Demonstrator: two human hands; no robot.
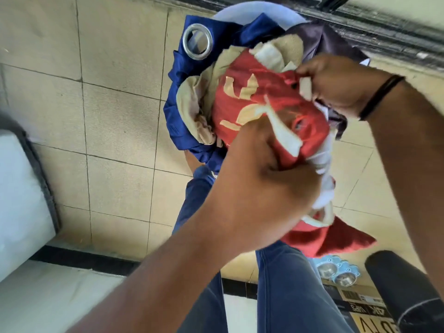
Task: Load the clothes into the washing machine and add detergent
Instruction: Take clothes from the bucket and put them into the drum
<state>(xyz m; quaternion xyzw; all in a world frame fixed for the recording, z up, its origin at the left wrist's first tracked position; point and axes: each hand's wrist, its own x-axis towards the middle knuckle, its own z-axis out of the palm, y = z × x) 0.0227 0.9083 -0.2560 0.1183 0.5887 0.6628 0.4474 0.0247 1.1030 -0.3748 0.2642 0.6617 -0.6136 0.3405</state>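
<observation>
Both hands lift the red garment (264, 109) clear of the laundry basket (240, 13) on the floor. The left hand (262, 179) bunches its near end in a fist; the right hand (336, 85) pinches the far edge, keeping the cloth gathered for carrying. No washing machine is identifiable.

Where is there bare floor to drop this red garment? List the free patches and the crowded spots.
Free: the tiled floor left of the laundry tub, bordered by the white appliance at the left edge. Crowded: the tub, heaped with the blue curtain and beige cloth; lower right, with cardboard box and blue tray. Both hands, left and right, grip the red garment.
</observation>
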